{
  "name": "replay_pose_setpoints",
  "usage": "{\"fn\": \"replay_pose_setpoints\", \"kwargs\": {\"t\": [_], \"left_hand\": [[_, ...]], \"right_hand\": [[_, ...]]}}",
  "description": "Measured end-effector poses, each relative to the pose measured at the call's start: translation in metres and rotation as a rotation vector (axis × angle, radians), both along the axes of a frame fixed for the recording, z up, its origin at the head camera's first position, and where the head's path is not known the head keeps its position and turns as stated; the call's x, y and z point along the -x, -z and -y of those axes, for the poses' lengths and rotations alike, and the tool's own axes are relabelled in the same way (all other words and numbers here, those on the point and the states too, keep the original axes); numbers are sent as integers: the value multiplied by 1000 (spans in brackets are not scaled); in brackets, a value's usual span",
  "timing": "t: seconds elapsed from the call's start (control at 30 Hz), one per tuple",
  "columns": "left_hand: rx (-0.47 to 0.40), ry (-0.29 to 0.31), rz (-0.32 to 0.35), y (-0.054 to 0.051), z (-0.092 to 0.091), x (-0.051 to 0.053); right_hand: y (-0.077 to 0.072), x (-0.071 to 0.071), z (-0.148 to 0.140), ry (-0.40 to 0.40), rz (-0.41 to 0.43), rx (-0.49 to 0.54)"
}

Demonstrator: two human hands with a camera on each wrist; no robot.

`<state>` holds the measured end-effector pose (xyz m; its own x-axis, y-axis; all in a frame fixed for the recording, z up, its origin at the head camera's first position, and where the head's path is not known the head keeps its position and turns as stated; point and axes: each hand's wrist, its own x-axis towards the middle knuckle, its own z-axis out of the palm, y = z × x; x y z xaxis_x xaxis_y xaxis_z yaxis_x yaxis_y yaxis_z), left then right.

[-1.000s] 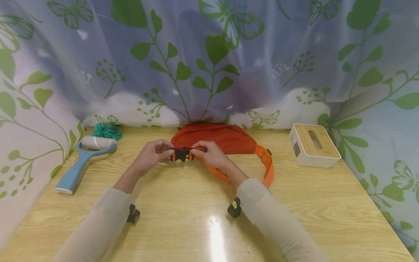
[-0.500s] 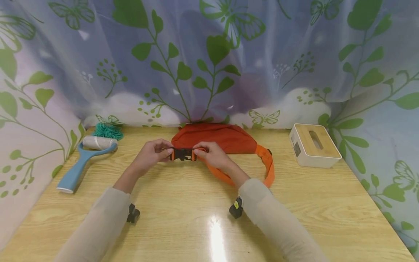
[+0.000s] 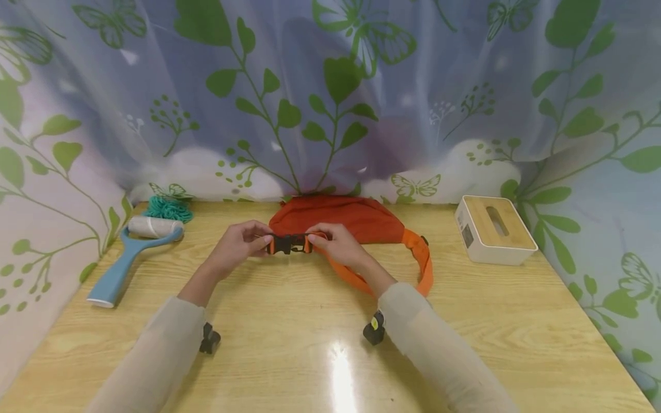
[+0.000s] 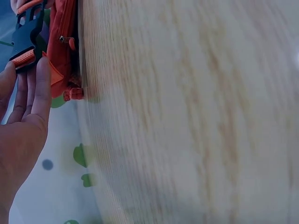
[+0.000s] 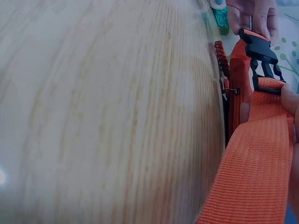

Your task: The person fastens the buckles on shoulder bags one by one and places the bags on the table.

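Observation:
A red-orange waist bag (image 3: 343,218) lies at the back of the table, its orange strap (image 3: 426,267) looping to the right. In front of the bag, my left hand (image 3: 238,245) pinches the black socket half (image 3: 282,244) of the side-release buckle at its strap end. With thumb and fingers, my right hand (image 3: 339,245) holds the pronged half (image 5: 267,70) by its strap end. The prong tips meet the socket's mouth, and gaps show between the prongs; how deep they sit I cannot tell. Orange webbing (image 5: 254,154) runs back from the pronged half beneath the right wrist camera.
A blue-handled lint roller (image 3: 126,252) lies at the left, with a bundle of teal cord (image 3: 169,209) behind it. At the right back stands a white tissue box (image 3: 496,229) with a wooden top. A patterned curtain (image 3: 330,115) borders the table.
My right hand has shifted slightly right, drawing the pronged half a little farther out of the socket half. The left hand stays nearly still, and the bag has not moved.

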<state>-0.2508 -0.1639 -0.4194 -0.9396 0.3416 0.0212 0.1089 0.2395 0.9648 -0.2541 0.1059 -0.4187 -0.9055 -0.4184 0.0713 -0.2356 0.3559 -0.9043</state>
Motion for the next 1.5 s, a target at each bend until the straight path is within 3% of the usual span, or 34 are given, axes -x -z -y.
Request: {"fn": "replay_pose_setpoints", "kwargs": {"t": [1.23, 1.5], "left_hand": [[0, -10, -13, 0, 0, 1], [1, -11, -3, 1, 0, 1]], "right_hand": [[0, 1, 1, -32, -4, 11], [-2, -1, 3, -19, 32, 7]]}}
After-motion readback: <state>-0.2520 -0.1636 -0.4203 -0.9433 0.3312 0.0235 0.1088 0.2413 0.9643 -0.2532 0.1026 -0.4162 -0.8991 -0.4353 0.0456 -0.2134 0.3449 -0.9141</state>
